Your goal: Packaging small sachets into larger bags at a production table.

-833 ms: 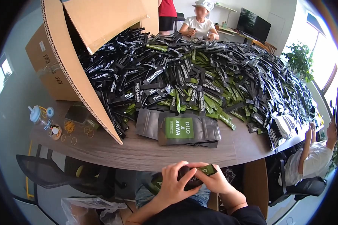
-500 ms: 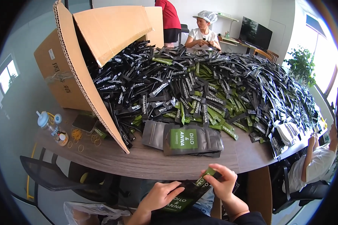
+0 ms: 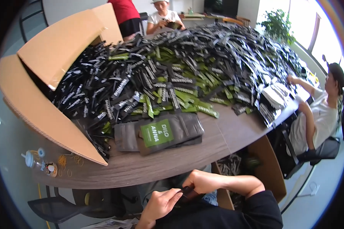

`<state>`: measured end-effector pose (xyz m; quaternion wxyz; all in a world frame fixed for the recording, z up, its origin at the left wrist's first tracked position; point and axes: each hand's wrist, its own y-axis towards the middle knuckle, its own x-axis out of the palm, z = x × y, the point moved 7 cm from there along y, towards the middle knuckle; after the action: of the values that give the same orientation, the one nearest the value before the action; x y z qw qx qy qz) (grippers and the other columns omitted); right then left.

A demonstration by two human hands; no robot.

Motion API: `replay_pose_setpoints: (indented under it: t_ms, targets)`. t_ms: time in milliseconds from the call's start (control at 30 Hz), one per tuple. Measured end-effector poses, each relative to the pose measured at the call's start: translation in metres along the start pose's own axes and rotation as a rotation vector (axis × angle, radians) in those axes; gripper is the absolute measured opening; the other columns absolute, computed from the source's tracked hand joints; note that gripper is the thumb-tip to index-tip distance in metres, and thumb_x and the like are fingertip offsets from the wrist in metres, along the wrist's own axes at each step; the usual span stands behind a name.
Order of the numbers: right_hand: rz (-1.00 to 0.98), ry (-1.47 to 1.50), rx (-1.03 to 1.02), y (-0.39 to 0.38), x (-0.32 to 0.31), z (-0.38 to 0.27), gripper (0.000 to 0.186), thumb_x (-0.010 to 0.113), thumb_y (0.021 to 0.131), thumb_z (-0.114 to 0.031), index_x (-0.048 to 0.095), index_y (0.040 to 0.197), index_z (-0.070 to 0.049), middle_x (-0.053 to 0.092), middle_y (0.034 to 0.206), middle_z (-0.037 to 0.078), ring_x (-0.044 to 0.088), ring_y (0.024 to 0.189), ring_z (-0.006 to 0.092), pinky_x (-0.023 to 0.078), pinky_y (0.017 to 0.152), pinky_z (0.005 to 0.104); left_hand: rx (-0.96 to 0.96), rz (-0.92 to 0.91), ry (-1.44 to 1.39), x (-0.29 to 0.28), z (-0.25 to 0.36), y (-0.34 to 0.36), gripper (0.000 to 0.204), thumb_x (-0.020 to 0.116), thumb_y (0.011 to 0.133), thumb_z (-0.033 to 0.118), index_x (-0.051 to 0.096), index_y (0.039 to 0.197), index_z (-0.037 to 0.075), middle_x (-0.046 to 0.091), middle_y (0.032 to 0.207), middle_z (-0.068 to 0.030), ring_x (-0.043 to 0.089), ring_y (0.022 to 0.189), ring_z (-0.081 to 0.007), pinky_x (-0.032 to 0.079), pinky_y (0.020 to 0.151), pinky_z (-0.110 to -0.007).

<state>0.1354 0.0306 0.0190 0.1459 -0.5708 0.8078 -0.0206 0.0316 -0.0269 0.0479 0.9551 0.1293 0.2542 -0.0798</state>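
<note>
1. Two bare hands are observed close together in front of the wearer's body, off the near edge of the table (image 3: 141, 168).
2. Left hand (image 3: 159, 205): we find it grasping one side of a dark pouch (image 3: 188, 194), thumb and fingers closed at the upper edge.
3. Right hand (image 3: 203, 181): we find it clenched on the other side of the same pouch, knuckles up; we cannot tell how its hidden fingertips are set.
4. We place the held pouch between both hands, above the wearer's lap; its lower part is hidden from us.
5. On the table nearest the hands we record a stack of flat pouches (image 3: 156, 133), the top one bearing a green label.
6. Behind it we note a large heap of black and green sachets (image 3: 149, 78), spreading beside a tilted cardboard box (image 3: 38, 105).
7. Near the table's left end we list a bottle (image 3: 46, 166) and rubber bands (image 3: 62, 160).
8. We count one co-worker (image 3: 311, 118) seated at right, an arm extended toward the heap.
</note>
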Motion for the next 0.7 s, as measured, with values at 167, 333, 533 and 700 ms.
replay_pose_setpoints:
  t_ms: [167,333,533,700]
  targets:
    - [0.280,0.341,-0.083,0.002,-0.031,0.006,0.018,0.065,0.085,-0.017,0.068,0.088,0.000,0.063,0.065,0.010,0.050,0.067,0.0027,0.046,0.061,0.0245,-0.279,0.176,-0.207,-0.016,-0.034,0.007,0.019,0.072,0.080,0.017,0.063,0.078,0.001,0.058,0.057,-0.0025,0.047,0.051,-0.0047,0.039,0.047,-0.022]
    - [0.452,0.105,-0.092,-0.007,-0.043,-0.010,0.019,0.071,0.080,-0.014,0.069,0.093,0.001,0.070,0.080,0.007,0.060,0.071,0.0059,0.049,0.067,0.0240,-0.241,0.397,-0.373,-0.013,-0.039,0.023,0.018,0.065,0.086,0.016,0.062,0.082,0.000,0.056,0.061,0.0029,0.046,0.058,-0.0018,0.037,0.051,-0.020]
    - [0.592,0.058,-0.158,-0.023,-0.059,-0.006,0.018,0.074,0.076,-0.013,0.070,0.089,-0.001,0.069,0.076,0.011,0.064,0.066,0.0093,0.049,0.063,0.0234,0.080,0.514,0.092,-0.001,-0.005,0.038,0.010,0.066,0.083,0.009,0.061,0.082,0.000,0.059,0.065,-0.0131,0.056,0.051,-0.0294,0.043,0.049,-0.032]
    - [0.215,-0.606,0.062,-0.066,-0.098,-0.018,0.027,0.073,0.073,-0.025,0.069,0.090,-0.004,0.068,0.079,0.012,0.066,0.074,0.0274,0.051,0.067,0.0350,0.044,0.128,0.011,-0.001,-0.004,0.057,0.025,0.063,0.086,0.019,0.058,0.102,0.000,0.063,0.096,-0.0141,0.062,0.090,-0.0274,0.047,0.081,-0.033]
